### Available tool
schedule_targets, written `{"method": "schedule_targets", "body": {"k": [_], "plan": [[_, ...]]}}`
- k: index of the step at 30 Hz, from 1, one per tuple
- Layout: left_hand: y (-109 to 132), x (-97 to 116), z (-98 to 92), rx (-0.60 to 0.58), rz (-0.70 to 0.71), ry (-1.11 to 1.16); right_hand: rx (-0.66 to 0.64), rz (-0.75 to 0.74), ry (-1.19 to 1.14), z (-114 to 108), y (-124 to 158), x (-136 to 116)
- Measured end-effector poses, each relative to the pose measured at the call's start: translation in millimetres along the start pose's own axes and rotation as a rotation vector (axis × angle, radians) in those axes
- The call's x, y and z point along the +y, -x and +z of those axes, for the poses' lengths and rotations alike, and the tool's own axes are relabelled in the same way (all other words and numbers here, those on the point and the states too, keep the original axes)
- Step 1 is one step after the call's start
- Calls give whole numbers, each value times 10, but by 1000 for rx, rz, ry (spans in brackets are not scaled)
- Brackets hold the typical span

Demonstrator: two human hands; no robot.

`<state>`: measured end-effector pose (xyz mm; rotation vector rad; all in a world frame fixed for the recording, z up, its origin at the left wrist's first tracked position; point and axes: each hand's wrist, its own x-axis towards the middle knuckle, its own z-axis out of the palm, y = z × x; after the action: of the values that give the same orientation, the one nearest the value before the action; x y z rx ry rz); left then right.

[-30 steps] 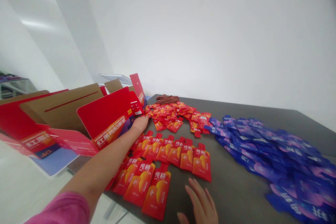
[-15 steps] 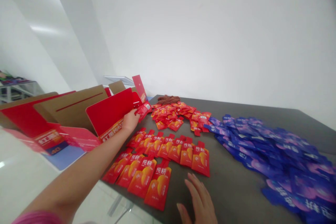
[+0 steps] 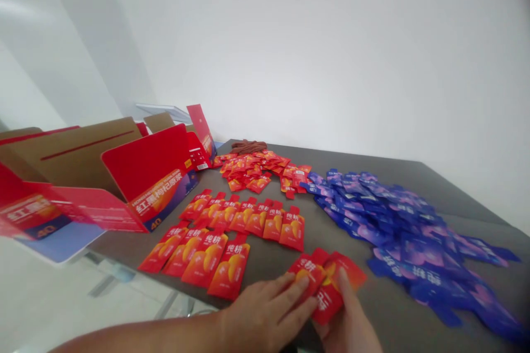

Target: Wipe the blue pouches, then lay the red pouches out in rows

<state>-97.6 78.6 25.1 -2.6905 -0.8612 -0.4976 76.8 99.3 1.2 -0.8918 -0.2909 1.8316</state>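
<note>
Open cartons, contents hidden, left of red pouches in both hands

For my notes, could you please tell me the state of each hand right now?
Left hand: closed on a red packet, fingers across it.
Right hand: closed on other red packets, thumb on top.

L hand touches red pkts in R hand, near side. Blue pkts piled right, open red boxes left

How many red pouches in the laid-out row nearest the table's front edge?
4, side by side: leftmost pouch, second pouch, third pouch, and rightmost pouch, nearest the left hand. One tucked fully underneath wouldn't show.
</note>
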Motion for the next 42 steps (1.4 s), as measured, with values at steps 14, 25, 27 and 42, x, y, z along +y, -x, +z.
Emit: {"method": "schedule_targets", "body": {"k": [14,25,27,42], "plan": [[371,-118,-101,46,-174,-245,228,-107,-38,-198,180,-246],[400,28,104,-415,-464,-101,221,-79,26,-200,167,-218],[351,-13,7,-413,-468,-36,203,-56,18,-211,170,-204],[-34,222,152,125,-1072,1688,56,-123,18,28,266,128]]}}
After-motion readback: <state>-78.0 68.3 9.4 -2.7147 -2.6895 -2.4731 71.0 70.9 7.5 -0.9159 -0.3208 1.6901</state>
